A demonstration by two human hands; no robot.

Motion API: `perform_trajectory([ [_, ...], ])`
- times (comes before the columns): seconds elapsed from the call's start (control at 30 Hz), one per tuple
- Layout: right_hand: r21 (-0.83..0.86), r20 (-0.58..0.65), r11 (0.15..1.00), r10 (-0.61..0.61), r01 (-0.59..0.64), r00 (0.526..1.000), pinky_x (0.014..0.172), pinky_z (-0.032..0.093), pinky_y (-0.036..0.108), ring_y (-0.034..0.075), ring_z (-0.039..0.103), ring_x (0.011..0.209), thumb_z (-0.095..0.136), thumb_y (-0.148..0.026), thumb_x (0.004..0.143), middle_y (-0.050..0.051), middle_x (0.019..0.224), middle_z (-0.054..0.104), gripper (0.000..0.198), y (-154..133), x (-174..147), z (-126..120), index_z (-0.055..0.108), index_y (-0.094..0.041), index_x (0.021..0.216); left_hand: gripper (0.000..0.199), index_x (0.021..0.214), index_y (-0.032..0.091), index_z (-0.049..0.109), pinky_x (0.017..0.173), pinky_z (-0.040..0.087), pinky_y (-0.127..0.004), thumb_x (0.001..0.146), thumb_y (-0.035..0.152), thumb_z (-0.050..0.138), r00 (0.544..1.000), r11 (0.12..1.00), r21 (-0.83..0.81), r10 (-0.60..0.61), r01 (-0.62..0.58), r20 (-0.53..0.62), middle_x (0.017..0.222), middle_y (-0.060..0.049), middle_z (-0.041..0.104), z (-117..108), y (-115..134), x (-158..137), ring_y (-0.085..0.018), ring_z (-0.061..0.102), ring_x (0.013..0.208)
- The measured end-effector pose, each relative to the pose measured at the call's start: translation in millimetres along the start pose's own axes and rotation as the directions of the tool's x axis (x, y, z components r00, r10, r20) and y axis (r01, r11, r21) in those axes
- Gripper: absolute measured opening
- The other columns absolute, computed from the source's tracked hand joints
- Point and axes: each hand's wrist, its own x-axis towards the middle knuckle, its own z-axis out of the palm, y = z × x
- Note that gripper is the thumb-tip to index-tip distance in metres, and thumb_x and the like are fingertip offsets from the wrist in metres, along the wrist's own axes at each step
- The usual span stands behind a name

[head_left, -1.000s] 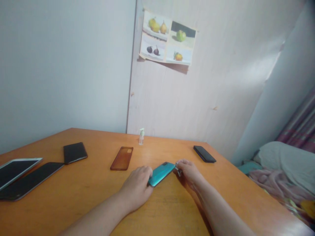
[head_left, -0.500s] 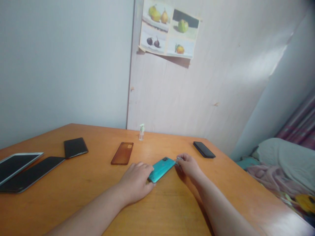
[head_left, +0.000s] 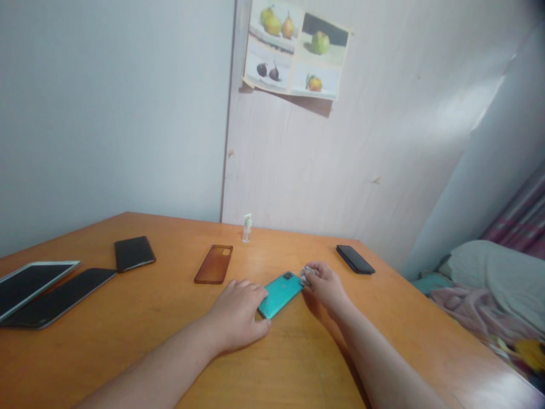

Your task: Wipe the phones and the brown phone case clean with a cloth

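Note:
A teal smartphone (head_left: 281, 293) is tilted on the wooden table, its back and camera block facing up. My left hand (head_left: 239, 312) grips its left end, fingers along the far side and thumb at the near corner. In my right hand (head_left: 326, 282) a small crumpled white wipe or tissue (head_left: 305, 276) is pinched, pressed at the phone's right end near the camera. The fingertips partly cover the wipe. Beyond my left hand, a brown translucent phone case (head_left: 214, 264) lies flat.
A small clear pump bottle (head_left: 247, 228) stands near the back edge. A dark phone (head_left: 355, 259) rests at right. On the left lie a black tablet (head_left: 134, 253), a white-framed tablet (head_left: 34, 284) and another dark tablet (head_left: 59, 298). Bedding (head_left: 489, 307) is beyond the right edge.
The white wipe has shifted slightly and looks more bunched at the phone's end. The phone's back tilts a little more toward me. My left hand keeps its grip.

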Motion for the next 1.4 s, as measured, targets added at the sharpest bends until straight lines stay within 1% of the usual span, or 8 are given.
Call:
perform_trajectory([
  [0.17,0.015,0.047,1.0,-0.019,0.018,0.999,0.056,0.044,0.025,0.014,0.058,0.058,0.063,-0.044,0.076,0.0,0.068,0.063,0.028,5,-2,6,0.055,-0.019,0.086,0.023,0.095,0.024,0.065,0.083,0.044,-0.039,0.074,0.034,0.061,1.0,1.0,-0.005,0.01,-0.01,-0.001,0.096,-0.005,0.069,0,0,1,-0.027,0.061,0.094],
  [0.27,-0.191,0.044,0.979,-0.058,0.066,0.997,0.059,0.044,0.027,0.015,0.059,0.062,0.057,-0.041,0.081,0.001,0.069,0.064,0.022,7,-3,3,0.058,-0.019,0.084,0.032,0.103,0.025,0.063,0.085,0.045,-0.038,0.073,0.036,0.064,1.0,0.999,-0.037,-0.003,0.003,-0.012,0.1,-0.005,0.068,2,0,1,-0.027,0.06,0.097],
  [0.47,-0.708,0.065,0.692,-0.128,0.137,0.99,0.076,0.045,0.03,0.02,0.062,0.087,0.054,-0.03,0.085,0.006,0.092,0.068,0.021,-3,-6,-3,0.072,-0.022,0.089,0.051,0.107,0.023,0.059,0.086,0.046,-0.038,0.067,0.052,0.07,0.992,0.99,-0.08,-0.123,0.12,-0.04,0.107,-0.009,0.062,7,-3,2,-0.03,0.057,0.102],
  [0.83,-0.728,0.463,0.498,-0.15,0.471,0.874,0.103,0.04,0.032,0.021,0.059,0.116,0.041,-0.021,0.092,0.007,0.125,0.066,0.037,-24,-32,11,0.07,-0.02,0.115,0.048,0.108,0.021,0.055,0.086,0.046,-0.038,0.065,0.042,0.068,0.983,0.978,-0.121,-0.176,0.168,-0.057,0.107,-0.009,0.061,13,-4,4,-0.029,0.057,0.101],
  [1.03,-0.841,0.428,0.387,0.048,0.378,0.903,0.112,0.028,0.054,0.033,0.026,0.145,0.036,-0.039,0.098,0.008,0.149,0.045,0.049,-26,-34,4,0.049,-0.023,0.143,0.049,0.108,0.021,0.054,0.086,0.046,-0.037,0.065,0.039,0.068,0.981,0.973,-0.147,-0.187,0.177,-0.057,0.108,-0.009,0.062,17,-6,6,-0.029,0.057,0.102],
  [1.17,-0.845,0.42,0.41,0.11,0.344,0.901,0.114,0.015,0.061,0.034,0.012,0.148,0.029,-0.044,0.1,0.009,0.155,0.035,0.054,-30,-41,7,0.041,-0.022,0.148,0.048,0.107,0.021,0.053,0.085,0.046,-0.036,0.065,0.039,0.068,0.98,0.971,-0.156,-0.192,0.181,-0.055,0.109,-0.009,0.062,19,-5,6,-0.029,0.057,0.103],
  [1.33,-0.659,0.658,0.554,0.095,0.509,0.747,0.117,0.007,0.058,0.03,0.007,0.149,0.027,-0.052,0.1,0.003,0.159,0.026,0.055,-41,-57,18,0.036,-0.03,0.15,0.047,0.107,0.021,0.053,0.085,0.047,-0.036,0.066,0.039,0.068,0.98,0.97,-0.175,-0.184,0.168,-0.077,0.105,-0.009,0.063,21,-6,7,-0.028,0.059,0.1],
  [1.4,-0.666,0.653,0.549,0.1,0.506,0.751,0.116,0.003,0.061,0.031,0.005,0.149,0.026,-0.054,0.1,0.002,0.159,0.026,0.056,-40,-54,19,0.035,-0.032,0.15,0.049,0.108,0.021,0.053,0.085,0.047,-0.036,0.066,0.039,0.069,0.979,0.969,-0.183,-0.184,0.166,-0.084,0.105,-0.009,0.063,23,-7,7,-0.028,0.059,0.1],
])
